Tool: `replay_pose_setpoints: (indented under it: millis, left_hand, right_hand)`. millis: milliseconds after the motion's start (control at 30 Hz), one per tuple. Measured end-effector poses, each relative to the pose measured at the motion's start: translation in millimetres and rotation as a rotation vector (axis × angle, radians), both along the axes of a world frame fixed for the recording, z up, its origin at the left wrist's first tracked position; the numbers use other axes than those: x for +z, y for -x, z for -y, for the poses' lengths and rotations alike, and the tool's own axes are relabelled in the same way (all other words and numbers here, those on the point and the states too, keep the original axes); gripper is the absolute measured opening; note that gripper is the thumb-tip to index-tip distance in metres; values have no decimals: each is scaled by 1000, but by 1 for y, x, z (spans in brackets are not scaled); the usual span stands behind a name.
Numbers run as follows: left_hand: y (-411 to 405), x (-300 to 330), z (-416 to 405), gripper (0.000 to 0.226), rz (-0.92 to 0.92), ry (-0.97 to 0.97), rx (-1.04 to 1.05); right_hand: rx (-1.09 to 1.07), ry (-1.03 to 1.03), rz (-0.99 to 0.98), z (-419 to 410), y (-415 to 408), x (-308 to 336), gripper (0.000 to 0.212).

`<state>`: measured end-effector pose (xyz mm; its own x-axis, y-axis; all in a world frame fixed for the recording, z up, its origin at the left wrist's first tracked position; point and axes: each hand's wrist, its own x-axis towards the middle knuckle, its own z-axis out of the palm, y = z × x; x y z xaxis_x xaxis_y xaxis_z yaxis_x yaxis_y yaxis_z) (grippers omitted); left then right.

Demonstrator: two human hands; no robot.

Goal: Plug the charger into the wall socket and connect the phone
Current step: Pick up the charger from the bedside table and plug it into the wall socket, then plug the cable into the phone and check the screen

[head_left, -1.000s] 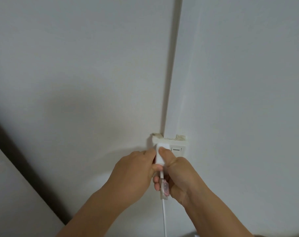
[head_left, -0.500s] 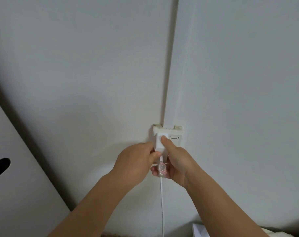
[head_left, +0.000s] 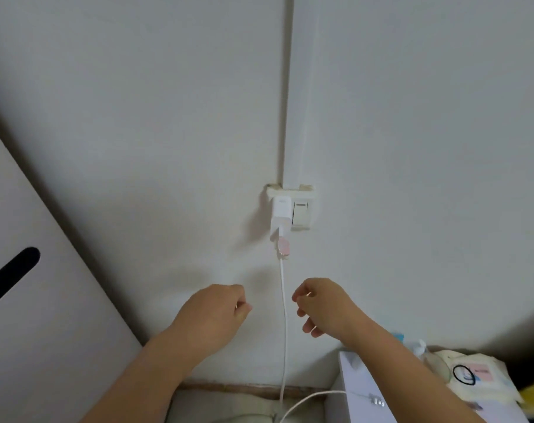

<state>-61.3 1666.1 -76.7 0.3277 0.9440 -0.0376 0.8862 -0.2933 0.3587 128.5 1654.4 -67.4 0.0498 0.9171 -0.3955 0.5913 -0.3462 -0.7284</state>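
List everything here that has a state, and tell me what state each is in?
Charger: plugged into the wall socket.
Cable: connected to the charger, hanging down, held by nobody.
Switch: position cannot be told.
Left hand: loosely curled, empty.
Right hand: loosely curled, empty.
Phone: not in view.

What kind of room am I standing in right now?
Probably a lived-in room at home, perhaps a bedroom: a plain white painted wall with a white wall socket plate, a white charger block plugged in, and cluttered packets lower right.
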Motion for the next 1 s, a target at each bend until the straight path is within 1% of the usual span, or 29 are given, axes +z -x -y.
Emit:
replay_pose_setpoints:
  millis: [133, 233, 400, 567, 667, 800, 900, 1000]
  left_hand:
    - [3, -16, 20, 19, -63, 16, -23]
    - [-2, -23, 40, 18, -88, 53, -51]
    - [-23, -27, 74, 17, -163, 132, -60]
    - [-66, -39, 95, 25, -224, 134, -91]
    - [-98, -47, 106, 21, -201, 144, -92]
    - [-142, -62, 119, 20, -191, 186, -87]
    - [-174, -74, 126, 9, -155, 220, -80]
    - [-202, -87, 129, 12, -154, 230, -76]
  right_hand:
    - [64, 8, 169, 20, -7, -16, 17]
    - [107, 19, 288, 34, -16, -25, 25]
    - [162, 62, 431, 58, -37, -39, 29]
    - [203, 94, 468, 80, -73, -53, 30]
    - [223, 102, 443, 95, -103, -59, 29]
    - [246, 120, 480, 111, -147, -71, 31]
    - [254, 126, 528, 123, -177, -82, 38]
    - [277, 134, 536, 133, -204, -92, 28]
